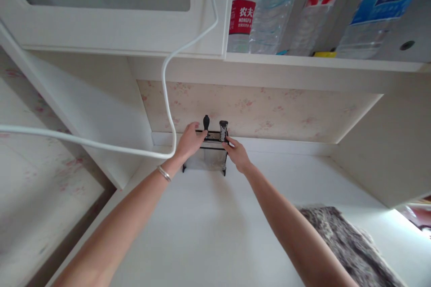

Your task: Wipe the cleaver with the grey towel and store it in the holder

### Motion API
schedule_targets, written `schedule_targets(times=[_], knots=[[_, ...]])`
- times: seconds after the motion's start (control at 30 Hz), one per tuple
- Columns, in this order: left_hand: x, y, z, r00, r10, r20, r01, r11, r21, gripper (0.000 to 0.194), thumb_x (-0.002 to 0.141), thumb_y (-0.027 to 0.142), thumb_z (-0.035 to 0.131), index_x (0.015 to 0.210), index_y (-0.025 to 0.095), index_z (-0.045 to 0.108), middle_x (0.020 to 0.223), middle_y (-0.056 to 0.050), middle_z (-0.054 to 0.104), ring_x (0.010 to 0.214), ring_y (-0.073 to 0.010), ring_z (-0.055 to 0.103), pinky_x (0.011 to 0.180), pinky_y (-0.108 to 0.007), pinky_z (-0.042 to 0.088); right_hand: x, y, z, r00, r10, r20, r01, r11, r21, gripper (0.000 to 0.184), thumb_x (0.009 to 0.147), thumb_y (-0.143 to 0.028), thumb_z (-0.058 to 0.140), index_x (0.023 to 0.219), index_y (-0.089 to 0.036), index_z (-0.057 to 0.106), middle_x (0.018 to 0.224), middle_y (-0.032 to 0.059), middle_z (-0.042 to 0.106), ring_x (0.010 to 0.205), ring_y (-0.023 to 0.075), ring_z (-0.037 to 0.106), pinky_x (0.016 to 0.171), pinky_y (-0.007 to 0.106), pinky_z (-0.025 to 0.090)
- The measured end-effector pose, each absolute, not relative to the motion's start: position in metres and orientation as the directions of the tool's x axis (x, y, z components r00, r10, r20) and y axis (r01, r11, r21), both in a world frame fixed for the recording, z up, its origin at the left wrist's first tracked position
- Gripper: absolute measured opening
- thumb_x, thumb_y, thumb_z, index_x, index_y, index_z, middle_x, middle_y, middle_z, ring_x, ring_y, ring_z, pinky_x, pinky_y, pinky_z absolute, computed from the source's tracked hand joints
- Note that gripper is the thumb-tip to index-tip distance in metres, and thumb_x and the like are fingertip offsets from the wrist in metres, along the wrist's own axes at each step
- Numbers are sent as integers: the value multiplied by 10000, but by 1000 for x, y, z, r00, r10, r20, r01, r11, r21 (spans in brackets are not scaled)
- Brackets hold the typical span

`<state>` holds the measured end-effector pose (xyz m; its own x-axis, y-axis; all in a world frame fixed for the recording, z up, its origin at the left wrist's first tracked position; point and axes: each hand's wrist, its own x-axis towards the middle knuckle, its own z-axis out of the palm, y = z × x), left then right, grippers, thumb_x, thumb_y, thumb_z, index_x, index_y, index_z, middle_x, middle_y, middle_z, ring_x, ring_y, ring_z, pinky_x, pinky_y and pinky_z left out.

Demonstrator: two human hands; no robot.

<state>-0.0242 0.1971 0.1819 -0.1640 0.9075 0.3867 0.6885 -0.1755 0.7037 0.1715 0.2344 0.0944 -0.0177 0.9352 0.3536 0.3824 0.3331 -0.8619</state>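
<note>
A small black-framed rack stands against the back of the white surface, with thin legs at its front. On its top are an upright black object with a rounded head and a small dark-capped container with a grey patterned body. My left hand is closed around the rack's left end, its thumb beside the black object. At the right end, my right hand pinches the frame just below the patterned container. Parts of the rack are hidden behind my fingers.
A white cable hangs in front, crossing near my left wrist. Overhead, a white cabinet and a shelf with several plastic bottles jut out. Grey-brown fur lies at the right. A side panel stands left.
</note>
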Motion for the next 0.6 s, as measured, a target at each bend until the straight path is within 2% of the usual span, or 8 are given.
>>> schedule_targets(times=[0.03, 0.1, 0.23, 0.37, 0.47, 0.6], knots=[[-23, 208, 184, -163, 903, 397, 708, -173, 685, 498, 812, 388, 605, 1238, 144, 517, 1269, -152, 574, 1064, -246, 608, 894, -348, 479, 169, 233, 94, -13, 933, 360, 394, 336, -856, 383, 840, -369, 559, 1189, -238, 646, 1115, 52, 673, 1012, 204, 618, 919, 360, 469], [-20, 226, 187, -142, 910, 389, 718, -176, 674, 444, 792, 362, 634, 1175, 150, 564, 1192, -137, 624, 1080, -260, 600, 931, -367, 457, 167, 232, 95, -7, 931, 364, 412, 335, -848, 378, 840, -352, 563, 1191, -238, 648, 1146, 61, 661, 1028, 210, 616, 942, 362, 456], [-18, 244, 190, -132, 924, 359, 681, -179, 710, 231, 795, 334, 637, 956, 168, 629, 952, -89, 690, 858, -227, 670, 762, -327, 527, 167, 230, 97, -13, 933, 359, 438, 328, -837, 377, 843, -340, 567, 1202, -251, 643, 1158, 57, 659, 991, 201, 634, 926, 348, 471], [-18, 253, 211, -168, 911, 378, 617, -202, 761, 250, 844, 332, 574, 1030, 165, 569, 1049, -84, 656, 682, -144, 662, 541, -233, 527, 167, 228, 99, -4, 937, 349, 460, 312, -831, 379, 842, -349, 571, 1200, -249, 645, 1158, 59, 661, 962, 200, 643, 913, 353, 480], [-21, 250, 243, -201, 873, 445, 573, -263, 776, 281, 869, 339, 545, 1084, 158, 528, 1122, -96, 620, 694, -117, 649, 503, -193, 521, 167, 227, 101, -1, 940, 342, 469, 302, -830, 393, 843, -357, 570, 1213, -241, 637, 1170, 62, 658, 974, 202, 641, 918, 352, 478], [-27, 235, 282, -211, 825, 524, 503, -368, 782, 254, 859, 323, 572, 1040, 149, 537, 1079, -100, 627, 653, -111, 633, 498, -202, 533, 167, 227, 102, -8, 944, 328, 476, 292, -830, 411, 846, -365, 563, 1232, -240, 625, 1182, 60, 656, 1023, 206, 630, 934, 350, 469]])
